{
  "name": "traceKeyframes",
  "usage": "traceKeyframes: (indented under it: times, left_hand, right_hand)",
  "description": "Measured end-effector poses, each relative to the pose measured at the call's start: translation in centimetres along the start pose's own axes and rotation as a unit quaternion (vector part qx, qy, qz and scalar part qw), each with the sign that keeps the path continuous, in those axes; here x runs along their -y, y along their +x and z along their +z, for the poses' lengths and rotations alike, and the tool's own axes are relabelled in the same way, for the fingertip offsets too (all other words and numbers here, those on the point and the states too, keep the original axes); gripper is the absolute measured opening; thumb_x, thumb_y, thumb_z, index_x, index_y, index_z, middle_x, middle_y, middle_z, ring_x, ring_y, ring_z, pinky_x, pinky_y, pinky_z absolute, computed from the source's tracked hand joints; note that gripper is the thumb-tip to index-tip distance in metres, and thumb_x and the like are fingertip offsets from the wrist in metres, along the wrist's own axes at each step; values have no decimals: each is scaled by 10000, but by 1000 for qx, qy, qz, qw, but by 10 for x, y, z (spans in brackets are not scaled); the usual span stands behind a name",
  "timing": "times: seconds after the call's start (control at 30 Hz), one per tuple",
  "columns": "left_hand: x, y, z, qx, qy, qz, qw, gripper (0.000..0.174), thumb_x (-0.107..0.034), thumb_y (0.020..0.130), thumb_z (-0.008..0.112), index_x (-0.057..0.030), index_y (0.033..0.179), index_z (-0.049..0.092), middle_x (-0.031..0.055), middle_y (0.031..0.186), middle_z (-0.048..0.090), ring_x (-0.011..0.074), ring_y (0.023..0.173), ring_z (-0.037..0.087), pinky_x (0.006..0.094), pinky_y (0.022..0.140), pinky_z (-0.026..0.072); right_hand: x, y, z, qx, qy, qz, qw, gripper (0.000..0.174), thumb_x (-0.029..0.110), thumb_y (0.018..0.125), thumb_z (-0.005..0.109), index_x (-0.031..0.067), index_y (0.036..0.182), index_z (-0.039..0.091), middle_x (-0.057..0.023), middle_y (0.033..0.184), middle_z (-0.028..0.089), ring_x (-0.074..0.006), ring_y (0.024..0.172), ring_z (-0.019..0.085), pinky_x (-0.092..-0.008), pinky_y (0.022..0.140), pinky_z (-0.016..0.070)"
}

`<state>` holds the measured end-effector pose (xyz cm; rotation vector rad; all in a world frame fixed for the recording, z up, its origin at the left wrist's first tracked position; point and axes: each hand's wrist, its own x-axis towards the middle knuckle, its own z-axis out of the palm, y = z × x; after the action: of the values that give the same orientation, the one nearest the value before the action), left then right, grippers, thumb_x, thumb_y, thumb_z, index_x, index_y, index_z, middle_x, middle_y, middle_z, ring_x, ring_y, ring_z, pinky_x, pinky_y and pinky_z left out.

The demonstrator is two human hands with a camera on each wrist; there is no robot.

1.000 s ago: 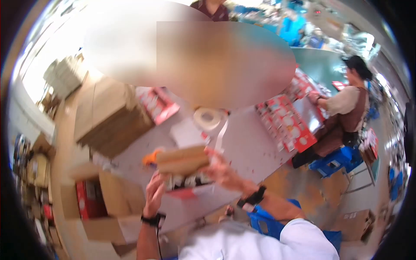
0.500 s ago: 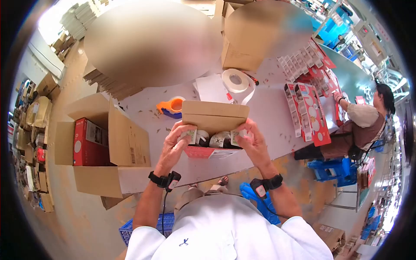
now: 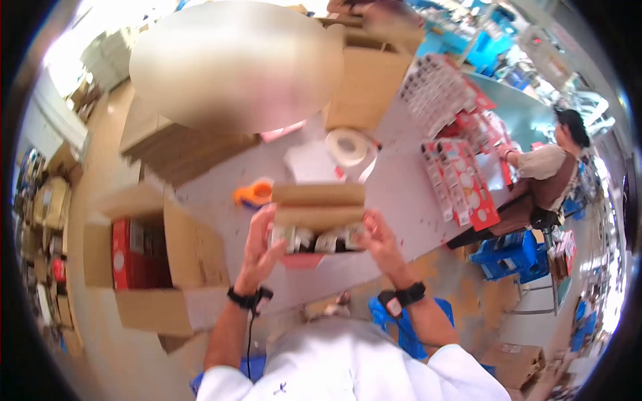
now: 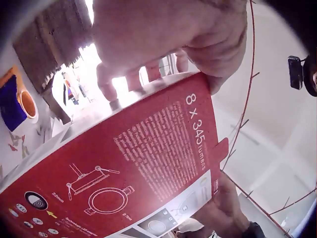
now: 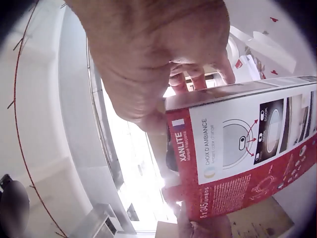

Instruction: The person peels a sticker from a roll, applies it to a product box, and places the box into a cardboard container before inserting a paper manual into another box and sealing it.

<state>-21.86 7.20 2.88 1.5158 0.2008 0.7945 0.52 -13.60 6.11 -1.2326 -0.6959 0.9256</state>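
Observation:
My two hands hold a red printed lamp box [image 4: 148,148] between them, above the near part of the table. Its brown cardboard flap [image 3: 319,195] stands up, and white-and-black items [image 3: 321,240] show inside the opening. My left hand [image 3: 259,250] grips the left end, with fingers over the edge in the left wrist view. At the right end my right hand [image 3: 383,244] grips the box, its fingers reaching behind the edge in the right wrist view. An orange tape dispenser [image 3: 254,192] lies just beyond my left hand.
An open carton [image 3: 194,244] with a red box [image 3: 128,254] in it stands left. Beyond my hands are a white roll [image 3: 350,148] and a stack of flat cardboard [image 3: 194,154]. Red packaging [image 3: 461,180] lies right, near a seated person [image 3: 552,167].
The box was tilted and blurred a second ago; it then came level between both hands. Since half a second ago, the head view has shifted and the flap shows a crease across it.

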Motion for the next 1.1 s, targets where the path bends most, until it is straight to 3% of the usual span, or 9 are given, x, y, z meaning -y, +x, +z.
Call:
traceKeyframes:
  times: [0.17, 0.4, 0.53, 0.57, 0.67, 0.9, 1.0, 1.07, 1.1]
  left_hand:
    - [-31, 10, 14, 9, -98, -18, 995, 673, 0, 889, 639, -76, 1508, 386, 97, 1436, 502, 220, 1357, 489, 407, 1121, 423]
    - [-26, 5, 6, 20, -103, -63, 992, 536, 1, 887, 637, -89, 1387, 466, 87, 1359, 547, 188, 1278, 532, 379, 1081, 445]
    - [-20, 6, 4, 13, 32, 19, 999, 330, 65, 882, 611, -56, 1184, 556, 75, 1217, 551, 183, 1110, 567, 338, 998, 455]
    - [-23, 0, 1, -1, -7, -44, 999, 254, 94, 869, 609, -31, 1087, 571, 80, 1143, 535, 193, 1074, 559, 323, 967, 448]
    - [-19, 4, 3, -4, 39, 7, 999, 192, 57, 878, 624, -56, 1025, 577, 33, 1078, 515, 94, 917, 503, 250, 802, 430]
    - [-19, -6, 6, -37, 45, -10, 998, 149, 31, 898, 682, -57, 1013, 645, 68, 1113, 588, 176, 1026, 594, 309, 871, 505]
    - [-36, -17, -26, -55, 270, 21, 961, 135, -4, 894, 702, -30, 1026, 715, 119, 1135, 643, 241, 1030, 641, 362, 891, 535]
    - [-31, -5, -1, -27, 240, 1, 971, 176, -3, 848, 718, -34, 1013, 769, 169, 1101, 691, 289, 1018, 672, 386, 856, 545]
    - [-16, -3, 6, -62, 65, -10, 996, 208, -22, 851, 702, -37, 1046, 772, 151, 1138, 680, 275, 1028, 672, 362, 861, 542]
  right_hand:
    - [-14, 6, -7, 62, -60, -93, 992, 539, 22, 1006, 649, 92, 1499, 444, -49, 1469, 526, -158, 1416, 446, -364, 1196, 362]
    - [5, 1, -4, 107, -24, -1, 994, 496, 118, 1059, 614, 110, 1518, 427, -11, 1466, 512, -131, 1401, 454, -359, 1190, 366]
    - [-38, 4, -11, 55, -113, -189, 974, 406, 80, 1038, 640, 98, 1431, 536, -72, 1306, 632, -194, 1328, 549, -376, 1129, 436]
    - [-6, -2, -6, 51, -263, -181, 946, 301, 15, 1018, 635, 96, 1308, 643, -133, 1212, 669, -269, 1275, 589, -400, 1079, 468]
    - [16, 1, -1, 99, -229, -283, 926, 312, -35, 979, 633, 78, 1267, 669, -171, 1427, 527, -379, 1304, 535, -449, 1063, 474]
    - [21, -11, -23, 194, -353, -277, 872, 469, 102, 952, 725, 135, 1408, 620, -272, 1563, 375, -450, 1440, 426, -499, 1178, 417]
    - [-8, 27, -6, 193, -350, -376, 836, 468, 116, 945, 739, 144, 1400, 632, -270, 1551, 404, -456, 1438, 437, -506, 1170, 437]
    - [-4, 2, -24, 165, -364, -356, 845, 471, 119, 939, 747, 149, 1396, 638, -269, 1546, 415, -452, 1439, 446, -507, 1166, 450]
    - [-12, -5, -26, 139, -391, -351, 839, 459, 108, 945, 739, 160, 1392, 644, -263, 1550, 413, -446, 1416, 484, -501, 1153, 470]
